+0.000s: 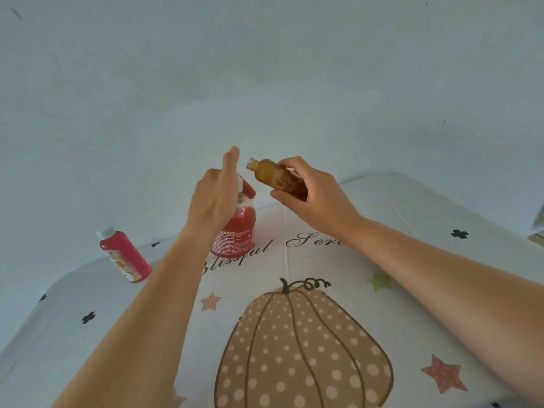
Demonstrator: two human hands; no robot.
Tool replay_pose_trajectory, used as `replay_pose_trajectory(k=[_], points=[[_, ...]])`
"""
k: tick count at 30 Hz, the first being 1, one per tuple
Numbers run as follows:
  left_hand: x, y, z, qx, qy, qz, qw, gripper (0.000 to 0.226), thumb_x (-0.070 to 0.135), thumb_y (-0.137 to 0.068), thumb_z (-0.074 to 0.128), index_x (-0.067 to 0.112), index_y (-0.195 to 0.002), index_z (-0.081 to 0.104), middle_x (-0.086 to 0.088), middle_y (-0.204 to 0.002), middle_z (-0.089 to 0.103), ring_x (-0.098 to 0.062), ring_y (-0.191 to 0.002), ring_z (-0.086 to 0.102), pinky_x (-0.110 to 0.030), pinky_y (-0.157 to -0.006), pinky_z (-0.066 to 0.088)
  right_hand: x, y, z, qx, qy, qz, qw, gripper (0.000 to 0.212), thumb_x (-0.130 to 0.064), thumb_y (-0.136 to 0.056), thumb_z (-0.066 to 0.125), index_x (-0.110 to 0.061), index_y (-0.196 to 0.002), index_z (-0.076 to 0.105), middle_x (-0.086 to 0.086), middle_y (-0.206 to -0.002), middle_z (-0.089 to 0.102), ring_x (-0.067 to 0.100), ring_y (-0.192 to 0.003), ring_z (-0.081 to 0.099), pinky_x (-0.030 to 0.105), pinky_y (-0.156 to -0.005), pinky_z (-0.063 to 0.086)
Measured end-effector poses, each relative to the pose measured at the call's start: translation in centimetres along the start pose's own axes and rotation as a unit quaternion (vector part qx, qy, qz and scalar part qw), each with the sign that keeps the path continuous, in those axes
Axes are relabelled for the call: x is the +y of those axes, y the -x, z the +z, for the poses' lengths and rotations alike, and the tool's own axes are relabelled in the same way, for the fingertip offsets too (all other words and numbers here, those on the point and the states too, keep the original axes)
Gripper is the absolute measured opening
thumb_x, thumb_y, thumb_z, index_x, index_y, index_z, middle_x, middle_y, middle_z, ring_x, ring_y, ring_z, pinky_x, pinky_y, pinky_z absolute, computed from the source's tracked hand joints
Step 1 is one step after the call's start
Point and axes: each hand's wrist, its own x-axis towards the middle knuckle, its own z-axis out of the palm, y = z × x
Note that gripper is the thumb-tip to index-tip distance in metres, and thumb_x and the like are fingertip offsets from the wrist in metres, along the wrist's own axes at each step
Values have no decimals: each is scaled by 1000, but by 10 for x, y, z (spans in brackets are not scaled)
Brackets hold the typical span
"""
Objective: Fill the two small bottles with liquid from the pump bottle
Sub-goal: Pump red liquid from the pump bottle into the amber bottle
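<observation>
The left hand [216, 198] lay over the top of the pump bottle [238, 231] just left of the frame's centre. One finger was stretched straight forward past the pump head and the thumb was tucked round the white neck below it. The right hand [318, 198], just right of centre, held a small amber bottle [270, 173] between thumb and curled fingers. That bottle was uncapped, raised off the table and tilted, with its open mouth pointing up and left, close to the left hand's outstretched finger. How full it was could not be told. The pump bottle stood upright on the tablecloth [412, 219], red liquid showing through its clear body. Well apart from it, at the left of the frame, a second small bottle [125, 254], red with a white cap [106, 232], stood on the cloth. A large dotted pumpkin print [300, 348] filled the lower centre, with stars around it. A pale wall [265, 69] took the upper half.
</observation>
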Motion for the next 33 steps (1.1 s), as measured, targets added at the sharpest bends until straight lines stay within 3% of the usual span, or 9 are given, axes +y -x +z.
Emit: replay_pose_trajectory(k=[4, 10, 14, 17, 19, 21, 26, 30, 33], points=[[2, 1, 6, 13, -103, 39, 994, 59, 57, -91, 11, 33, -120, 57, 4, -75, 77, -32, -92, 69, -54, -100, 52, 2, 0, -2, -1, -12, 8, 1000, 38, -40, -100, 73, -29, -133, 55, -14, -97, 65, 9, -75, 63, 17, -70, 47], [4, -3, 14, 56, -60, -17, 996, 65, 41, -105, 22, 16, -70, 70, 2, -66, 76, -20, -78, 66, -38, -80, 49, 4, 0, 0, -14, -5, 3, 1000, 40, -37, -100, 73, -27, -134, 55, -13, -100, 66, 8, -79, 64, 13, -71, 47], [-3, -9, 16, 57, -130, 32, 989, 30, 33, -109, 19, 25, -103, 48, 6, -78, 73, -20, -84, 58, -40, -76, 39, 7, 0, -2, -4, -20, 17, 1000, 40, -34, -99, 75, -27, -134, 55, -14, -99, 66, 7, -81, 64, 12, -72, 46], [0, -9, 16, 51, -190, 30, 980, 48, 39, -116, 18, 20, -132, 59, 4, -75, 61, -14, -72, 51, -39, -73, 36, 8, -1, -2, -2, -23, 25, 999, 40, -33, -99, 75, -24, -133, 56, -16, -96, 64, 1, -77, 61, 9, -71, 44], [1, -10, 16, 40, -181, 6, 983, 73, 55, -114, 12, 23, -103, 77, 1, -72, 65, -16, -73, 56, -35, -65, 34, 8, -1, -1, -2, -23, 29, 999, 38, -32, -99, 75, -22, -132, 57, -16, -96, 64, -1, -78, 61, 8, -72, 43], [-1, -11, 18, 48, -206, 22, 977, 50, 50, -115, 16, 45, -84, 55, 1, -71, 62, -21, -76, 59, -36, -63, 34, 8, -2, -1, 0, -25, 29, 999, 37, -31, -99, 75, -20, -130, 58, -14, -99, 65, 0, -82, 62, 8, -72, 43], [1, -7, 20, 83, -202, 41, 975, 38, 12, -108, 34, 24, -144, 33, 3, -76, 46, -28, -77, 50, -37, -70, 36, 9, -2, -1, 6, -25, 36, 999, 35, -29, -97, 77, -19, -126, 59, -13, -97, 66, 0, -80, 62, 8, -71, 43], [1, -9, 21, 75, -194, 25, 978, 12, 8, -105, 34, 17, -105, 41, 7, -73, 56, -14, -70, 45, -31, -58, 27, 11, -2, 0, 1, -18, 45, 999, 31, -28, -96, 78, -20, -121, 62, -14, -95, 67, 0, -82, 63, 9, -72, 45], [5, -8, 19, 62, -190, 21, 980, 13, 19, -106, 29, 17, -107, 42, -2, -80, 62, -19, -75, 50, -34, -61, 33, 11, -3, -1, 2, -10, 45, 999, 27, -28, -95, 78, -21, -118, 63, -13, -94, 68, 1, -85, 64, 11, -72, 47]])
